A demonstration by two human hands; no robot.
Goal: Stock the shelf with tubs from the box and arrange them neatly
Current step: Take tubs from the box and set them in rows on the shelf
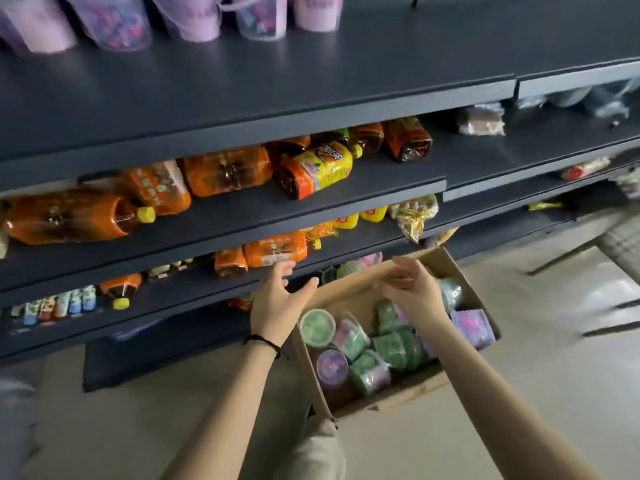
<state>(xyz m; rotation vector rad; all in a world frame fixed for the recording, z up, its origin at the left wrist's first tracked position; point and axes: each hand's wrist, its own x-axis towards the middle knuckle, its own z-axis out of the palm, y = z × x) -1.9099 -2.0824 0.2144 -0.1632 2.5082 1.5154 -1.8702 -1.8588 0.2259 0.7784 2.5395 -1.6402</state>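
A cardboard box [360, 289] stands on the floor against the dark shelf unit [242, 109]. Inside lie several green and purple tubs, among them a green-lidded tub [317, 327] and a purple-lidded tub [331, 367]. My left hand [280, 299] hovers over the box's left edge, fingers apart, holding nothing. Above the box's far side, my right hand [412, 289] has its fingers loosely curled and empty. More purple tubs [194, 19] stand in a row at the back of the top shelf.
Orange and yellow bottle packs [225, 174] lie on the middle shelves. Small coloured tubes [59, 304] line a lower shelf at left. A clear bag with gold ribbon [412, 213] sits at a shelf end. Chair legs [568, 254] stand on the pale floor at right.
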